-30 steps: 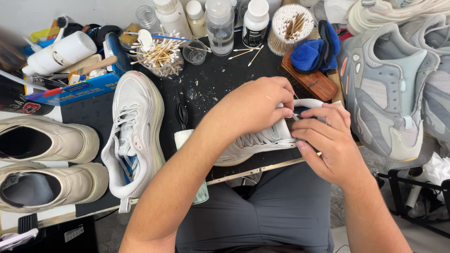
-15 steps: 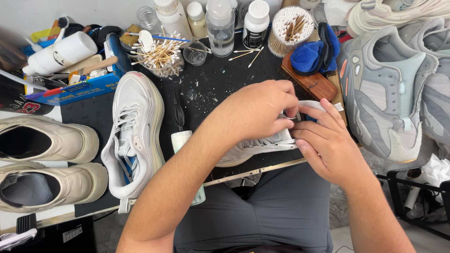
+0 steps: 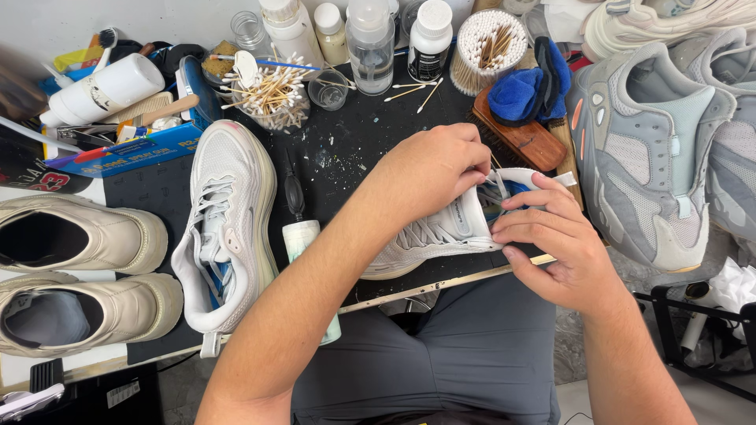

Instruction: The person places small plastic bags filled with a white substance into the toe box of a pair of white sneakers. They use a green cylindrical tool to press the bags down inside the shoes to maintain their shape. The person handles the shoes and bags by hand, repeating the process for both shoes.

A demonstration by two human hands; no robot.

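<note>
**Two hands working on a white shoe**

A second white shoe [image 3: 228, 228] is lying on the left. In the middle, the left hand [image 3: 437, 169] is pinching the white shoe's [image 3: 437, 236] opening, hiding its fingertips inside. The right hand [image 3: 551, 236] is pinching the heel. The arms are covering part of the shoe.

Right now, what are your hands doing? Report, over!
Left hand and right hand both grip the white sneaker at its opening. Wooden brush just behind. Nothing blocking.
</note>
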